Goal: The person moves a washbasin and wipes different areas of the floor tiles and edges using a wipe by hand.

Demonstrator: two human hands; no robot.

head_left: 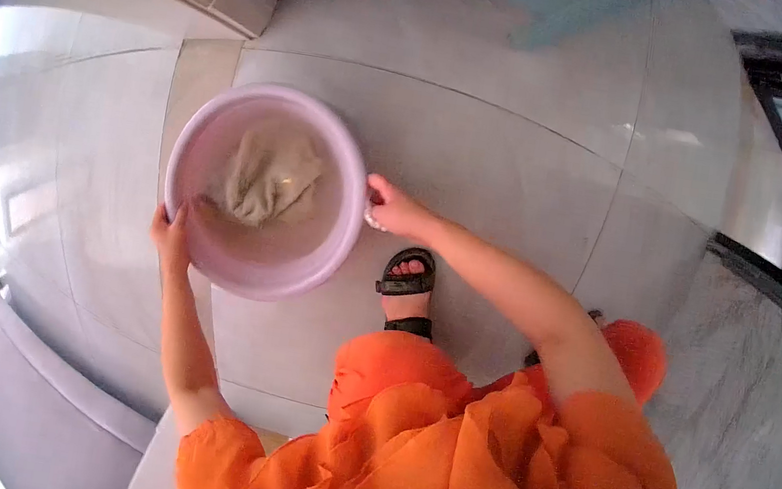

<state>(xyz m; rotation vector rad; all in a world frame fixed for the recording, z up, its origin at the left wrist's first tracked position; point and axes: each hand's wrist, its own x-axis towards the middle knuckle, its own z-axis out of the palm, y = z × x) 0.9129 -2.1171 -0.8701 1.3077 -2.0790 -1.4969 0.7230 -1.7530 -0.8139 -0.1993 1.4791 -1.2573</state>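
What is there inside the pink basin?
The pink basin holds a crumpled beige cloth in what looks like cloudy water. The basin's bottom beneath the cloth is covered, so anything under it cannot be seen.

Dressed in a loose orange short-sleeved top (498,473) and matching legwear (401,368); shod in a black, strapped, open-toed sandal (403,287).

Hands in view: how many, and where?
2. The left hand is on the pink basin's lower-left rim; the right hand is at its right rim. Some fingers are hidden, but both hands show.
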